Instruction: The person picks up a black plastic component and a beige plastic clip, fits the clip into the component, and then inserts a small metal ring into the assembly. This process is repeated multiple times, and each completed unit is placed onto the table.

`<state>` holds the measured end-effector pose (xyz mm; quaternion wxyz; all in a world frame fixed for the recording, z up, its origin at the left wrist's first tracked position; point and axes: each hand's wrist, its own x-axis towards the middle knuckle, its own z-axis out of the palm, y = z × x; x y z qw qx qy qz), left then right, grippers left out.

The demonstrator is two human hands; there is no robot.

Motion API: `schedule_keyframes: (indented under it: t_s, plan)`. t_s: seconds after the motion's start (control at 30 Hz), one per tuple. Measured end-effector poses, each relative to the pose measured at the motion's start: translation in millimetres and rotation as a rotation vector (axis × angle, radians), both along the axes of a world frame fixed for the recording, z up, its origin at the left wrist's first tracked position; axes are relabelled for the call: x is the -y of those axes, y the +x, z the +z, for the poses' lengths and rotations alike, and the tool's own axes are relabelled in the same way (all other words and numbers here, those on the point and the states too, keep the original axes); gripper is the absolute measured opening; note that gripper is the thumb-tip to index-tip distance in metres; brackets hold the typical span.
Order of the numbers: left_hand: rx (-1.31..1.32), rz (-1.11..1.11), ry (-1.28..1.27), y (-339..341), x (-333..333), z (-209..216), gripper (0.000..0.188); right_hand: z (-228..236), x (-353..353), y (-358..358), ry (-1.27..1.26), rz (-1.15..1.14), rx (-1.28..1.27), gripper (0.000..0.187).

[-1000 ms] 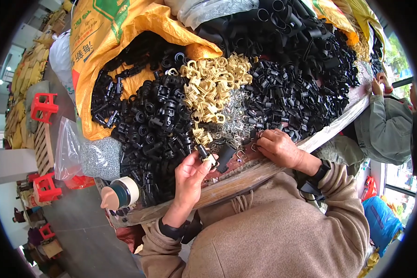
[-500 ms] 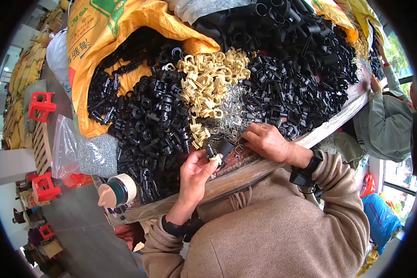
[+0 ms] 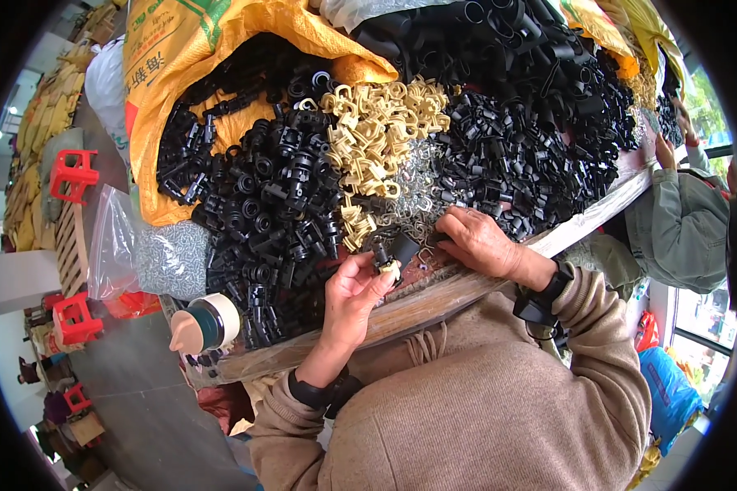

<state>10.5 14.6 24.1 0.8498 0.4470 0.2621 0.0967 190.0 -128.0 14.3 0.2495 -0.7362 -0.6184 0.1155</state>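
My left hand (image 3: 354, 301), near the table's front edge, is closed on a small black plastic fitting (image 3: 382, 253) that has a cream clip (image 3: 391, 269) at its lower end. Beside the fitting is a short black tube (image 3: 404, 245); whether it is joined to the fitting I cannot tell. My right hand (image 3: 485, 245) rests palm down at the near edge of the heap of small black parts (image 3: 499, 164). Its fingers are curled, and their tips are hidden. Between the hands and beyond them lie loose silver metal wire pieces (image 3: 413, 196) and a pile of cream clips (image 3: 373, 131).
A wooden rail (image 3: 422, 307) edges the table. Left are black ringed fittings (image 3: 262, 196), an orange sack (image 3: 151, 123), a bag of grey pieces (image 3: 172, 262) and a lidded cup (image 3: 219, 319). Black tubes (image 3: 499, 49) lie at the back. Another person (image 3: 684, 217) works at right.
The view has shifted slightly. My left hand, with the fitting, has moved a little right and the fitting is turned a bit. My right hand has shifted slightly right and stays at the heap.
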Motion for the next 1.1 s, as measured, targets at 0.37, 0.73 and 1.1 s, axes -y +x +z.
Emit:
schedule_keyframes:
  t_s: [0.37, 0.73, 1.1]
  plan:
    - [0.007, -0.019, -0.019, 5.9, 5.7, 3.4, 0.035, 15.3, 4.6, 4.1, -0.154, -0.193, -1.365, 0.018]
    - [-0.003, -0.134, -0.120, 17.6, 13.9, 12.2, 0.033, 43.2, -2.9, -23.7, 0.170, 0.007, -1.164, 0.016]
    - [-0.002, -0.138, -0.121, 17.2, 17.8, 15.6, 0.033, 44.1, -2.9, -28.5, 0.314, -0.006, -0.496, 0.017]
